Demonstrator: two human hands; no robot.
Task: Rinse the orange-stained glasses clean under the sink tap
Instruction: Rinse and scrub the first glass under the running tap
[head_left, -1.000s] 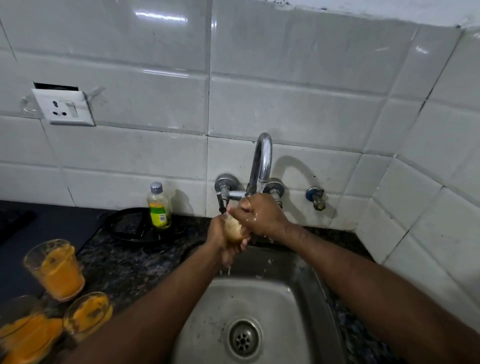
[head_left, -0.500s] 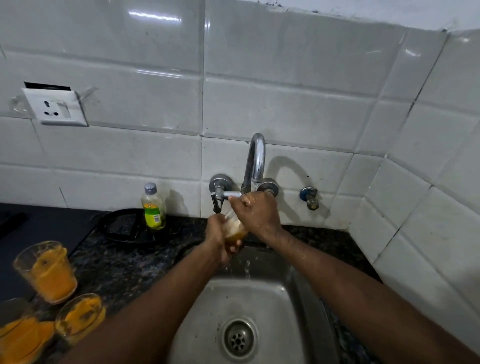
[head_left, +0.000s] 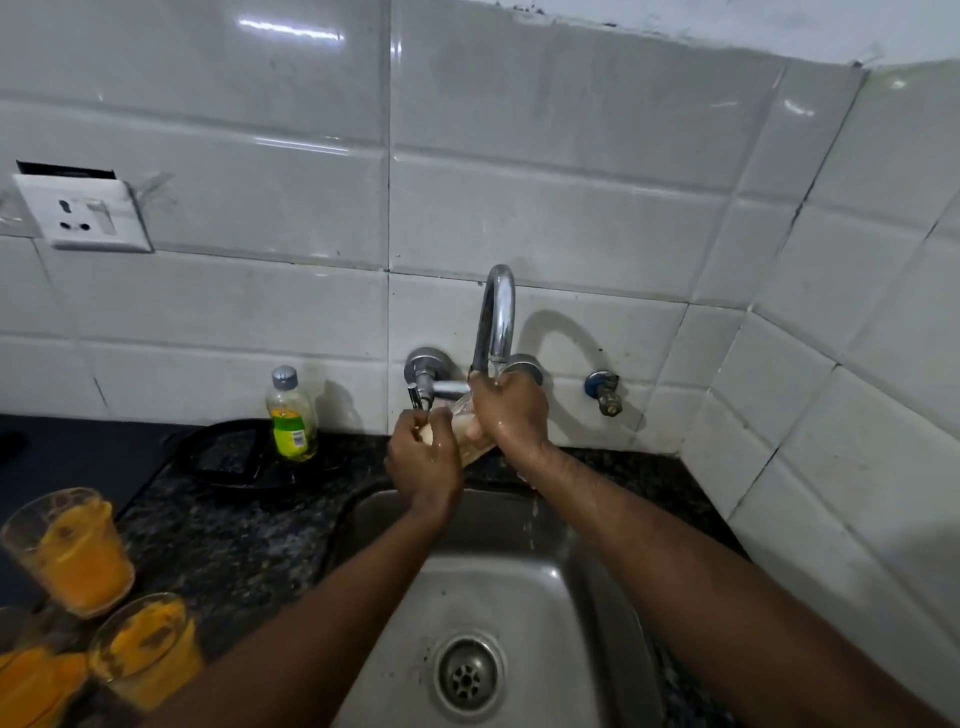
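White tiled walls (head_left: 545, 218) back a dark granite counter (head_left: 234, 545) and steel sink (head_left: 519, 597), where under the chrome tap (head_left: 496, 317) the right hand (head_left: 511, 410) wraps the glass (head_left: 465, 434) and the left hand (head_left: 423, 460) seems curled against its rim, while three orange-stained glasses (head_left: 72, 551) wait far left
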